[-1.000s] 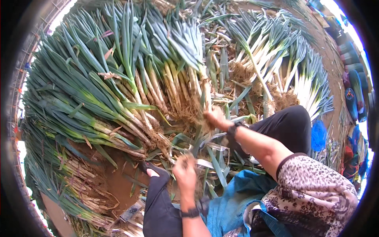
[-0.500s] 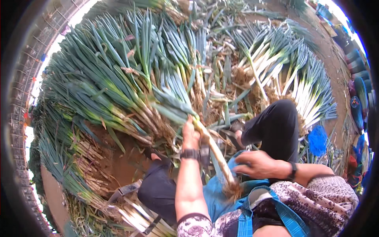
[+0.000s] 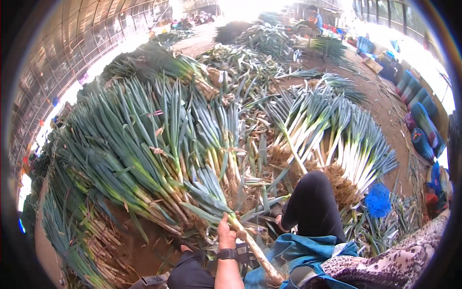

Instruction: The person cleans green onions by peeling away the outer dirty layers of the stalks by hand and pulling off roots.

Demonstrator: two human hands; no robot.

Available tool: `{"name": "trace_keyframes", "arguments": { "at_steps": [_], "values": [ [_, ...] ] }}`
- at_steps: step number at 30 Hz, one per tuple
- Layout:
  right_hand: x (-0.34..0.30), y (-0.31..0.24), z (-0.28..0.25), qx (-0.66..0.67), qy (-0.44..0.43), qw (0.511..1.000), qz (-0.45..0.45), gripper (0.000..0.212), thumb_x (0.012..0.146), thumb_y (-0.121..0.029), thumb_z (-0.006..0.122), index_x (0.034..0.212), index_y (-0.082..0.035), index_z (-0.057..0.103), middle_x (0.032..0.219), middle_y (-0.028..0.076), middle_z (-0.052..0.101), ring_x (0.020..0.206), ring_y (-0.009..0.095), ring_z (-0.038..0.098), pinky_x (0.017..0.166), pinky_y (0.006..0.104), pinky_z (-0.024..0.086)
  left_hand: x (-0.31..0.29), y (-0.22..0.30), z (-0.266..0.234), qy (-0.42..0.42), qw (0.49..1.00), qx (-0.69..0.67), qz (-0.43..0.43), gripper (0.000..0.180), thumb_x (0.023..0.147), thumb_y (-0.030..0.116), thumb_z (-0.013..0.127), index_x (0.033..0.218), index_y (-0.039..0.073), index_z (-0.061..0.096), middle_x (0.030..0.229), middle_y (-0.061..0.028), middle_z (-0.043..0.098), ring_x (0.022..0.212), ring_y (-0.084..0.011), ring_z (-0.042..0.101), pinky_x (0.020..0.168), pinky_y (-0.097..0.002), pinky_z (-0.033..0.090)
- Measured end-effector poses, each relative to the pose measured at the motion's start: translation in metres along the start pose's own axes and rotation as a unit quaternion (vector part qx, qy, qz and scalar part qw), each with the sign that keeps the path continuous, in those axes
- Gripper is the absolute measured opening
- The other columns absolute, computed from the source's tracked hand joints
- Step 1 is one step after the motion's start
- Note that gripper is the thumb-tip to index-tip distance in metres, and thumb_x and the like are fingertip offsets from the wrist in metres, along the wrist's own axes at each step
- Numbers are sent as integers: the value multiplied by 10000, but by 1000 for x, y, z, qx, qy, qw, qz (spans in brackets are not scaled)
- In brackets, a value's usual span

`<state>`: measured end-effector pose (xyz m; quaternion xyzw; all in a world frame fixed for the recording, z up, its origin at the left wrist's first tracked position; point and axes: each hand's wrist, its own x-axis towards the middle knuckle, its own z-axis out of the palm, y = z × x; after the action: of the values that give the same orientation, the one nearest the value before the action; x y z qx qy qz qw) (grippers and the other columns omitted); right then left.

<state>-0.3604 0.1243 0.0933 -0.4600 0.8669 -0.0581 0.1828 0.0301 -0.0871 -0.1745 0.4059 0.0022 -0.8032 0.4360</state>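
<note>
My left hand (image 3: 226, 234) is closed around a single leek (image 3: 257, 253) just below its green leaves. The pale stalk slants down to the right, and its root end lies by the blue-green apron (image 3: 293, 248) on my lap. To the right, my patterned sleeve (image 3: 385, 250) reaches to the picture's edge; my right hand is out of view. Beyond my left hand lies a wide heap of untrimmed leeks (image 3: 139, 139) with dry outer skins. Cleaner leeks (image 3: 337, 139), with white stalks and roots toward me, lie fanned out ahead and right.
Loose leaves and peelings (image 3: 252, 125) litter the ground between the heaps. A tangle of blue netting (image 3: 378, 200) lies right of my knee. Filled blue bags (image 3: 423, 130) line the right side. Farther off, a person (image 3: 315, 20) is beside more leeks.
The view has tilted up, showing more of the far ground. My right hand has left the leek's lower stalk and gone out of view to the right. The left hand keeps its hold.
</note>
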Motion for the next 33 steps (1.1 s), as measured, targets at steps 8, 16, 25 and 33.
{"name": "trace_keyframes", "arguments": {
  "at_steps": [8,16,25,33],
  "values": [
    [15,-28,8,47,8,997,-66,236,837,-286,689,836,-58,629,757,175,624,727,329,612,650,412,480,-2,5,-6,-26,999,-26,8,278,948,289,561,1052,32,570,903,-159,672,749,-275,650,689,-380,552],
    [24,-30,7,81,16,992,-99,250,830,-307,694,887,-70,637,773,168,638,754,310,620,683,404,482,-15,-6,-3,-6,998,53,23,399,966,363,503,1061,-12,599,876,-133,666,724,-240,629,645,-369,530],
    [37,-53,14,105,4,983,-153,281,822,-330,700,945,-84,647,791,159,654,785,288,628,721,395,485,-13,-1,-10,-52,998,36,1,302,956,316,541,1046,28,565,922,-143,668,780,-253,640,707,-383,531],
    [39,-56,21,74,4,979,-190,317,814,-351,705,996,-95,656,807,151,668,812,269,636,755,386,487,-24,-18,3,-40,993,-36,108,272,935,197,552,1150,30,551,1051,-99,620,962,-275,649,780,-435,575]
  ]
}}
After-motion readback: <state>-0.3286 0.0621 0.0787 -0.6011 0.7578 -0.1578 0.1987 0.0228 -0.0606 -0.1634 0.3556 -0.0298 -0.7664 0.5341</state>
